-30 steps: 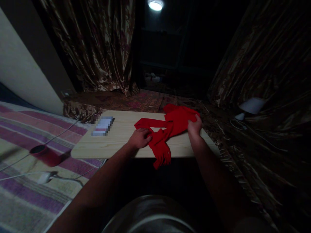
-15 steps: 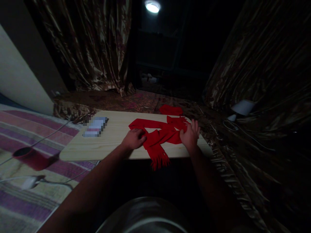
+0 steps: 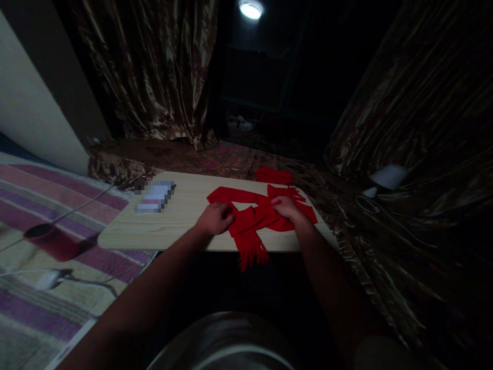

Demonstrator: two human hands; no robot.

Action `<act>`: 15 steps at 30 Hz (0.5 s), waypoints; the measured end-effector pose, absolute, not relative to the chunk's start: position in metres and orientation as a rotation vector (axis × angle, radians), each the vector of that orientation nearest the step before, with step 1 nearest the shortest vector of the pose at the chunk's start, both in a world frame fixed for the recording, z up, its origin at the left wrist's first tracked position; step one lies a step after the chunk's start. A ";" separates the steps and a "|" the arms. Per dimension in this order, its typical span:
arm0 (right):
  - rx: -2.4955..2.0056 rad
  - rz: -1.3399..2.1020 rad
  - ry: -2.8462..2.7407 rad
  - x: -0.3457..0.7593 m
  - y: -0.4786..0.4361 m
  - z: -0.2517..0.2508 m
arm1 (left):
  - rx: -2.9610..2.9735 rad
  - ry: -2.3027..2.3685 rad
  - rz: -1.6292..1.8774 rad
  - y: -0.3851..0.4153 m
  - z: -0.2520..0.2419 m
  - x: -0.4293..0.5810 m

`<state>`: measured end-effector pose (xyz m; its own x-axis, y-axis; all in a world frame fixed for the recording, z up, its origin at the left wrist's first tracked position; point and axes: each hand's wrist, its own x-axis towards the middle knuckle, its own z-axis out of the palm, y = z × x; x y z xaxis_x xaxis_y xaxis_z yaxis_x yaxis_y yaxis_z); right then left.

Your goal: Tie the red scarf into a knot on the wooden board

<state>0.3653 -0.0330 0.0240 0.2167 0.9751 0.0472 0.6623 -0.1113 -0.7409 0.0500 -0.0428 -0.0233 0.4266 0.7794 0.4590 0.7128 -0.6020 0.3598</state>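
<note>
A red scarf (image 3: pixel 246 221) with fringed ends lies crossed over itself in loops on a pale wooden table (image 3: pixel 185 226). One fringe hangs over the table's near edge; the other is at the far right. My left hand (image 3: pixel 214 218) is at the left loop, its fingers curled and closed on the fabric. On the right, my right hand (image 3: pixel 288 209) reaches over the crossed strands, thumb and fingers pinched together on the scarf. Its fingertips are partly lost against the dark red cloth.
Another red cloth (image 3: pixel 274 175) lies just beyond the table's far edge. A pixelated flat object (image 3: pixel 154 198) rests at the table's left. A red cup-like container (image 3: pixel 52 241) and a white plug (image 3: pixel 49 280) with cords lie on the striped bedding. A white lamp (image 3: pixel 389 176) stands right.
My right hand has moved left and inward from the scarf's right side, going from spread fingers to a pinch on the crossed part. My left hand stays on the left loop.
</note>
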 end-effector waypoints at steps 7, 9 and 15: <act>-1.305 0.265 -0.971 0.366 -0.021 0.059 | 2.562 1.303 0.962 -0.043 -0.022 0.049; -1.237 0.080 -0.817 0.370 -0.019 0.071 | 2.562 1.277 0.988 -0.044 -0.022 0.048; -1.233 -0.207 -0.881 0.362 -0.017 0.100 | 2.486 1.330 0.890 -0.044 -0.023 0.048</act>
<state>0.3624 -0.0174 0.0995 0.6643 0.3104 0.6800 0.5803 0.3592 -0.7309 0.0481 -0.0441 -0.0231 0.4191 0.8056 0.4188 0.6946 -0.5815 0.4235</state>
